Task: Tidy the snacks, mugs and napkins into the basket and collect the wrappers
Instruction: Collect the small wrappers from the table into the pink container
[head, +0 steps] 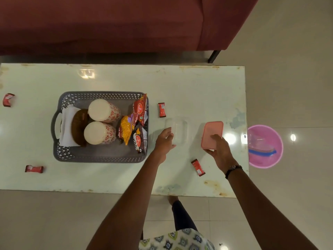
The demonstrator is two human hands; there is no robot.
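A grey basket [100,157] on the table holds two patterned mugs [103,110] lying side by side, white napkins [67,123], a brown packet and snack packets [137,121]. My left hand [164,141] grips a clear plastic container [178,130] just right of the basket. My right hand [219,148] holds a pink lid [212,133] by its near end. Several red wrappers lie loose: one by the basket [161,110], one near my right wrist [198,167], two at the left [8,100] [34,168].
The white glass table [198,87] has worn edges. A pink bowl [264,147] with clear plastic and a blue strip stands on the floor to the right. A maroon sofa [108,24] runs along the far side.
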